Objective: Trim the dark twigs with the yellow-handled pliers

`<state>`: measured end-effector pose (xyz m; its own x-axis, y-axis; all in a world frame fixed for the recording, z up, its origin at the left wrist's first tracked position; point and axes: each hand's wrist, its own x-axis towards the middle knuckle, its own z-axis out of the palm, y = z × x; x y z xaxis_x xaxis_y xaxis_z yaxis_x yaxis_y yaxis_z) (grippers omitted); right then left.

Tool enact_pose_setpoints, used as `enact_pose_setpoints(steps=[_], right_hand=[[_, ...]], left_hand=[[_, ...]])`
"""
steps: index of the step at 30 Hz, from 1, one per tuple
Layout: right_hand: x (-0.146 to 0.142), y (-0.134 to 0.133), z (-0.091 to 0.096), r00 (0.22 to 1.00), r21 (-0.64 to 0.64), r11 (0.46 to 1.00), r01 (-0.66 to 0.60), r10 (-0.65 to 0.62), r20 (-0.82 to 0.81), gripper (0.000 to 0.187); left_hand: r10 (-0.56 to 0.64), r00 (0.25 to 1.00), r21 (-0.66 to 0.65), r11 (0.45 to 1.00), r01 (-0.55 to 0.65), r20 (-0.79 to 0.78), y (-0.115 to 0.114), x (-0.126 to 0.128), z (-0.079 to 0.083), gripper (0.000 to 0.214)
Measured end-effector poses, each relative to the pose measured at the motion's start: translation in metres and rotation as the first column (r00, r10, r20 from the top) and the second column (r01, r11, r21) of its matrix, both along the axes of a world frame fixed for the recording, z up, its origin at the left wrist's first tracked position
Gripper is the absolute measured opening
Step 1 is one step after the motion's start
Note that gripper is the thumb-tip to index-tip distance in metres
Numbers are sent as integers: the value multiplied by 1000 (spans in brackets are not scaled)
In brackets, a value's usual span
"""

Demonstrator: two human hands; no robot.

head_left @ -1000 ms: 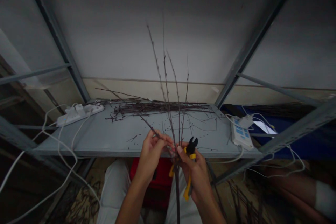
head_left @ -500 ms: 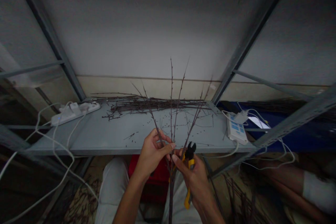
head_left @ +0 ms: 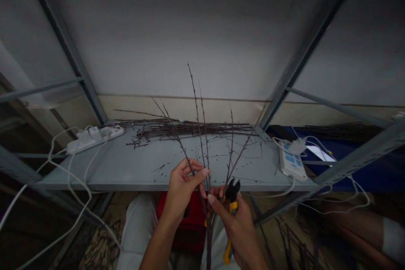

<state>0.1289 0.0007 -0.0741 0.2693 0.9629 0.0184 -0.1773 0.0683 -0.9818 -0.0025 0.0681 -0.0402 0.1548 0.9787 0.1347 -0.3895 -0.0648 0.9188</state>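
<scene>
The left hand (head_left: 183,190) holds a bare branch (head_left: 209,249); the right hand (head_left: 237,230) grips yellow wire cutters (head_left: 231,209); more twigs (head_left: 186,129) lie on the metal shelf (head_left: 95,175).

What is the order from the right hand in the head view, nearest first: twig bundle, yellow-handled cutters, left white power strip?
1. Yellow-handled cutters: in the right hand.
2. Twig bundle: back of shelf.
3. White power strip: shelf's left end.

The thin twigs (head_left: 202,135) are rough, dark wood. The cutters (head_left: 233,207) have smooth yellow plastic handles and a black metal tip. The shelf (head_left: 101,173) is dull gray metal.
</scene>
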Motion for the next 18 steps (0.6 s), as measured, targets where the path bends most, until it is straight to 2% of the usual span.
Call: enact_pose_setpoints(steps=[8,12,18], right_hand=[[-7,0,3,997,-1,997,76,-76,-5,40],[-11,1,2,989,7,989,145,-145,21,44],[-11,2,-4,983,10,986,164,-164,82,47]], left_hand=[[-24,998,-13,1000,24,57,-1,-2,3,36],[34,995,-34,999,-31,93,0,0,4,33],[100,988,-31,995,-97,121,1,3,11,31]])
